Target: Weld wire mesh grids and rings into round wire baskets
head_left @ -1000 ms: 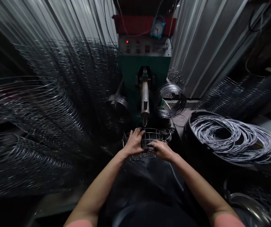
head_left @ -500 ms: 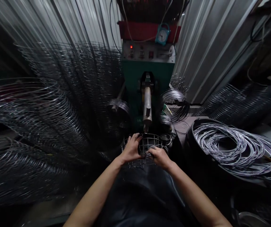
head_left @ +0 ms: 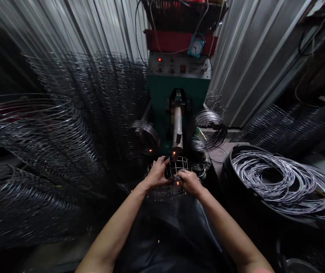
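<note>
A small round wire cage (head_left: 183, 164) sits under the tip of the metal electrode arm (head_left: 177, 129) of a green welding machine (head_left: 162, 91). My left hand (head_left: 157, 172) grips the cage's left side with curled fingers. My right hand (head_left: 189, 181) is closed on its near right side. Orange sparks glow at the electrode tip and between my hands.
Stacks of wire rings (head_left: 37, 129) fill the left side. A black tub (head_left: 227, 170) heaped with loose wire rings (head_left: 282, 178) stands at the right. Ring bundles (head_left: 210, 125) hang beside the electrode. Corrugated metal walls stand behind; a small clock (head_left: 196, 45) sits on the machine.
Sparks now show at the electrode tip and by my hands. The cage has shifted slightly in my hands under the electrode, and the view has tilted down a little.
</note>
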Demonstrator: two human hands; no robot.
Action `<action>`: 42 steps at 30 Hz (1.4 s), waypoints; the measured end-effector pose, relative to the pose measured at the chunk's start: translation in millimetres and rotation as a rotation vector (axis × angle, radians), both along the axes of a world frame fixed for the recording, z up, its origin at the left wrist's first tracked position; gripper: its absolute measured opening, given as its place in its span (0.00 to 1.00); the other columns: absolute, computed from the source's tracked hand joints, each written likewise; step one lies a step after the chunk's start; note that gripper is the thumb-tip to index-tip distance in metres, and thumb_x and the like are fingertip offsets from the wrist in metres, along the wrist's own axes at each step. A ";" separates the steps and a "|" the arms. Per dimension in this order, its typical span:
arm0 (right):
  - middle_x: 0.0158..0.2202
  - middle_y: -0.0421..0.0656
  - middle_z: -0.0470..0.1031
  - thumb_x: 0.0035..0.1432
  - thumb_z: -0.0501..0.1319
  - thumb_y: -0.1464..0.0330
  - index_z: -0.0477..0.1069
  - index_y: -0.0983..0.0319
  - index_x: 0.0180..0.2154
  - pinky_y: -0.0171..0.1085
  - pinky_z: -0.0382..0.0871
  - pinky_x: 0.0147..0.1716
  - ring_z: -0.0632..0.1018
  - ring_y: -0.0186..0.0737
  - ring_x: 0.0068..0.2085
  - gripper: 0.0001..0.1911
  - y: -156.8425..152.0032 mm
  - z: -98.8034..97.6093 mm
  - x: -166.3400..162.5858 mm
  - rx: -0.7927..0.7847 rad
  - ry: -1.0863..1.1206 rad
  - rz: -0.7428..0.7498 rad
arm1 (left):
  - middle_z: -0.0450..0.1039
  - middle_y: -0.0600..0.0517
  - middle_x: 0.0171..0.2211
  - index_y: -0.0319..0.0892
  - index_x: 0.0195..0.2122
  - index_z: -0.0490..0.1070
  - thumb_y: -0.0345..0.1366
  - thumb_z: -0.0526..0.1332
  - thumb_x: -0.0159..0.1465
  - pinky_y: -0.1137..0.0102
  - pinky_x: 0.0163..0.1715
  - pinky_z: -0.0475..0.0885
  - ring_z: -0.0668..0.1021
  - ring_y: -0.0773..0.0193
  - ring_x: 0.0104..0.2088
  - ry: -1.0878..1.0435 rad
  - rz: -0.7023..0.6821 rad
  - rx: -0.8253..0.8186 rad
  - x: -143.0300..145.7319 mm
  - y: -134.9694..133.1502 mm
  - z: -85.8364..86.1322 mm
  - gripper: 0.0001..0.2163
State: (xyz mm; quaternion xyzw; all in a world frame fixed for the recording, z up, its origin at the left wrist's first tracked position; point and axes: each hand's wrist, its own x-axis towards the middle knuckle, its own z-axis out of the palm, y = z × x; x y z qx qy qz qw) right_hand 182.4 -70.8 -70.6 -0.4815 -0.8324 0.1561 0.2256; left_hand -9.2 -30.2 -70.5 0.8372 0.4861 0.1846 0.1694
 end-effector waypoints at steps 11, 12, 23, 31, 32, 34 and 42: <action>0.44 0.45 0.74 0.55 0.63 0.67 0.73 0.57 0.44 0.36 0.67 0.43 0.75 0.40 0.44 0.13 20.2 -13.6 4.4 0.082 0.264 -0.189 | 0.52 0.34 0.61 0.39 0.59 0.55 0.42 0.71 0.43 0.46 0.57 0.55 0.56 0.42 0.62 -0.010 0.058 0.011 3.3 31.2 -4.5 0.42; 0.44 0.46 0.74 0.54 0.63 0.67 0.73 0.58 0.43 0.37 0.68 0.44 0.75 0.41 0.43 0.13 18.9 -16.5 8.3 0.097 0.313 -0.223 | 0.51 0.33 0.61 0.39 0.59 0.55 0.43 0.71 0.42 0.46 0.57 0.55 0.55 0.42 0.62 -0.019 0.059 0.013 3.4 31.8 -5.5 0.44; 0.34 0.43 0.74 0.57 0.57 0.64 0.73 0.59 0.33 0.36 0.67 0.37 0.74 0.39 0.35 0.08 51.3 -26.1 13.5 0.077 0.365 -0.369 | 0.51 0.36 0.62 0.42 0.58 0.57 0.40 0.72 0.40 0.43 0.58 0.52 0.54 0.41 0.63 -0.038 0.078 -0.038 5.8 63.5 4.8 0.43; 0.34 0.44 0.74 0.58 0.56 0.64 0.73 0.59 0.34 0.35 0.66 0.35 0.74 0.39 0.35 0.09 47.7 -19.0 12.0 0.073 0.244 -0.387 | 0.52 0.32 0.61 0.36 0.58 0.58 0.41 0.72 0.40 0.48 0.58 0.55 0.56 0.41 0.62 -0.031 0.049 -0.046 4.8 62.7 8.8 0.43; 0.35 0.44 0.74 0.58 0.57 0.64 0.73 0.59 0.34 0.35 0.66 0.35 0.74 0.39 0.35 0.08 47.5 -17.7 10.7 0.062 0.250 -0.396 | 0.52 0.32 0.61 0.36 0.58 0.58 0.42 0.72 0.41 0.47 0.58 0.55 0.56 0.41 0.62 -0.020 0.055 -0.042 4.9 61.6 9.7 0.43; 0.37 0.44 0.74 0.54 0.59 0.65 0.73 0.59 0.35 0.36 0.66 0.37 0.74 0.40 0.37 0.07 45.8 -16.6 9.2 0.046 0.318 -0.414 | 0.51 0.31 0.61 0.36 0.58 0.57 0.42 0.71 0.42 0.46 0.57 0.54 0.55 0.40 0.63 0.002 0.064 -0.038 5.1 59.5 11.2 0.43; 0.25 0.37 0.70 0.50 0.62 0.67 0.67 0.61 0.37 0.30 0.62 0.20 0.69 0.32 0.23 0.11 1.0 -62.0 39.7 -0.569 1.289 -0.718 | 0.49 0.34 0.62 0.40 0.60 0.54 0.42 0.70 0.45 0.46 0.57 0.55 0.53 0.43 0.63 0.043 0.097 -0.043 6.4 56.2 12.3 0.42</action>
